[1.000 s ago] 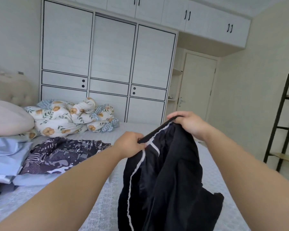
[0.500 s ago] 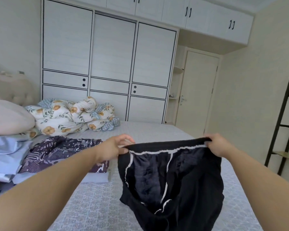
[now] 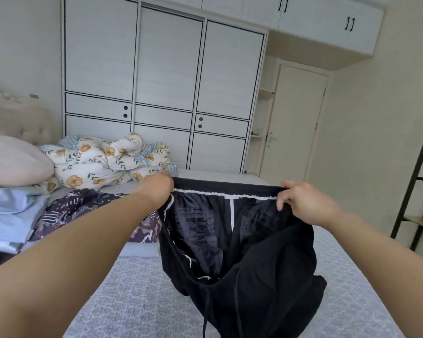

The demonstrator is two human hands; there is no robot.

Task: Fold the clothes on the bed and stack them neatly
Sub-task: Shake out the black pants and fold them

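Now both hands, left hand (image 3: 156, 191) and right hand (image 3: 303, 203), pinch the black shorts (image 3: 230, 240) waistband taut between them; keep it level before lowering.

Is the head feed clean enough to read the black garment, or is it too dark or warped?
Head view: soft even daylight, no glare; black garment shows little fold detail, though its white seams read clearly; wardrobe lines bow from wide-angle distortion; both forearms balloon at the frame's lower edge.
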